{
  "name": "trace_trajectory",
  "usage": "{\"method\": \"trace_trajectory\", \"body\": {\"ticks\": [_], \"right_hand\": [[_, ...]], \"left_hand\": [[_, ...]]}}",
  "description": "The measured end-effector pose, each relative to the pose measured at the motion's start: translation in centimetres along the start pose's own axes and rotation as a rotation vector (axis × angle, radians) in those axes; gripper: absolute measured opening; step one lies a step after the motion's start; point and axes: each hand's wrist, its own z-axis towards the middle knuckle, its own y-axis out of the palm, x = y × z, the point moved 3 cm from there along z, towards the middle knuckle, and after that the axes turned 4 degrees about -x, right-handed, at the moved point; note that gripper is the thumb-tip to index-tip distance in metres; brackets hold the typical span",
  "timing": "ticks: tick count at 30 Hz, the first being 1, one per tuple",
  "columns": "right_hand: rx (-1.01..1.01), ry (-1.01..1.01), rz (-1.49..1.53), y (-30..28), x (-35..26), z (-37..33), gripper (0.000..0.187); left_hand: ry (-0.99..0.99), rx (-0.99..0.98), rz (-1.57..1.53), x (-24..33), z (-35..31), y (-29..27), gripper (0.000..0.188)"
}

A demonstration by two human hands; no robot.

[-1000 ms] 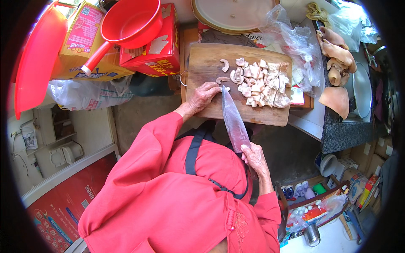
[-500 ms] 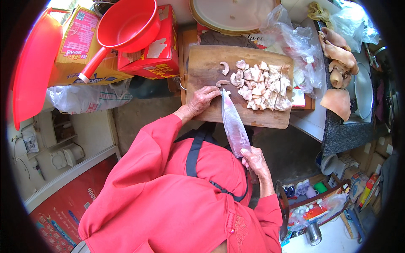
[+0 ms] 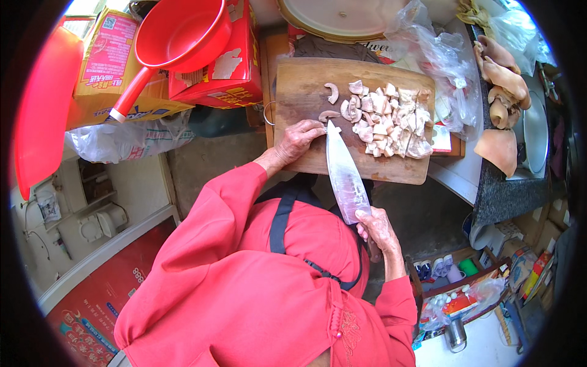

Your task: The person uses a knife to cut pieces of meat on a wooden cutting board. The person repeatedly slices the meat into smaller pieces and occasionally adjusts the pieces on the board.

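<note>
My right hand (image 3: 377,230) grips the handle of a large kitchen knife (image 3: 346,178). Its broad blade slants up and left, with the tip on the wooden cutting board (image 3: 299,78). Close to that tip, my left hand (image 3: 299,140) has its fingers pressed together on a small piece of pale meat, mostly hidden under the fingertips. Just beyond lies a curved strip of meat (image 3: 329,115), with another curved strip (image 3: 332,93) farther up. A heap of chopped pale meat (image 3: 385,125) covers the right half of the board.
Larger slabs of meat (image 3: 501,82) lie on the dark counter at right, beside a metal tray (image 3: 535,134). A clear plastic bag (image 3: 443,61) touches the area behind the board. At upper left, a red dipper (image 3: 177,37) rests on boxes. A drawer of small items (image 3: 455,278) stands lower right.
The view has shifted slightly, so the board sits a little farther right. The knife stays at nearly the same spot by my left fingertips, its blade turned to show more of its flat.
</note>
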Motion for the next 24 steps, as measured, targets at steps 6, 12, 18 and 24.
{"method": "trace_trajectory", "body": {"ticks": [6,12,18,24], "right_hand": [[-0.045,0.017,0.09,0.4,1.1,0.9,0.025],[-0.065,-0.003,0.186,1.1,2.2,1.9,0.027],[-0.119,-0.06,0.28,1.8,2.4,2.8,0.03],[-0.283,-0.016,0.555,2.5,2.7,2.9,0.027]], "left_hand": [[-0.006,-0.014,0.014,0.1,-0.1,0.0,0.024],[0.04,-0.061,0.015,0.0,-0.3,0.0,0.025],[0.067,-0.014,0.012,0.1,-0.1,0.0,0.024],[0.082,-0.039,0.043,0.4,0.1,-0.2,0.028]]}}
